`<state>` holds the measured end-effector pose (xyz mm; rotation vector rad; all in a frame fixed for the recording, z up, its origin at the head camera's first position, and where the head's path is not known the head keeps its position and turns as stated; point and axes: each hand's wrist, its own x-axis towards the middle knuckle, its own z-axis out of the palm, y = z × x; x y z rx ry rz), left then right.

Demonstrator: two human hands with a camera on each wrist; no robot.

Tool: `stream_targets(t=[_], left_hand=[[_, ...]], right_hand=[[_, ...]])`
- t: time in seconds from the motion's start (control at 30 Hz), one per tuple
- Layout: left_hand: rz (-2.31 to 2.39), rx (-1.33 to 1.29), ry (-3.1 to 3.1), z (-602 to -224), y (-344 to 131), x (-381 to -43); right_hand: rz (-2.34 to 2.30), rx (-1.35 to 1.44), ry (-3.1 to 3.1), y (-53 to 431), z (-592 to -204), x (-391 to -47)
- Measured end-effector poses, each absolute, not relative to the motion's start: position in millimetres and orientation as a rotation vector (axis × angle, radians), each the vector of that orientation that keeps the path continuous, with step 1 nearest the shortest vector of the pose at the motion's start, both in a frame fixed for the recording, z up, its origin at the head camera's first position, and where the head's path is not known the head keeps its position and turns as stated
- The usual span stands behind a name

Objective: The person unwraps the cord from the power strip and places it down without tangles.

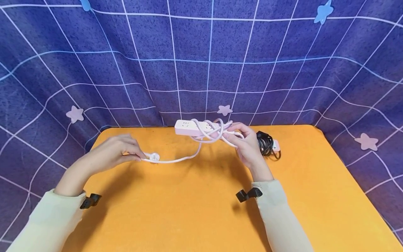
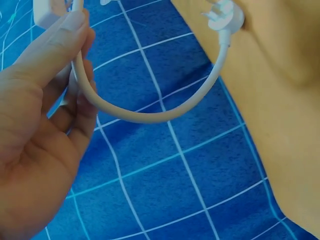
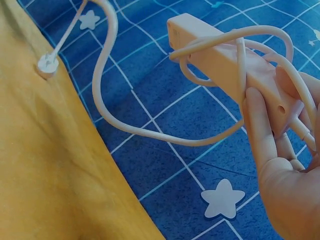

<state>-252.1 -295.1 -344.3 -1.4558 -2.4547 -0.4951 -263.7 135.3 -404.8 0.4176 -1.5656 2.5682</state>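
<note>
My right hand [image 1: 248, 145] grips one end of a pale pink power strip [image 1: 185, 127], held up above the table. Loops of its white cord [image 3: 250, 32] wrap loosely around the strip. Between thumb and fingers, my left hand [image 1: 121, 152] pinches the cord near its plug end. From there a free length of cord [image 1: 176, 161] sags across to the strip. In the left wrist view the cord bends in a U from the fingers to the white plug [image 2: 227, 17], whose metal prongs show.
At the right back of the orange table [image 1: 189, 210] lies a coiled black cable [image 1: 265, 144], with a small pink and white object [image 1: 276, 145] beside it. A blue grid-patterned curtain [image 1: 195, 77] with star shapes hangs behind and along the sides.
</note>
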Motion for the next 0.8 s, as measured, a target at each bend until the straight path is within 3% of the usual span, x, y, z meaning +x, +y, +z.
stream_targets(t=[0.8], left_hand=[[-0.626,-1.259,-2.907,-425,-330,-249]], right_hand=[[2.531,0.422,-1.640,135,-405,-262]])
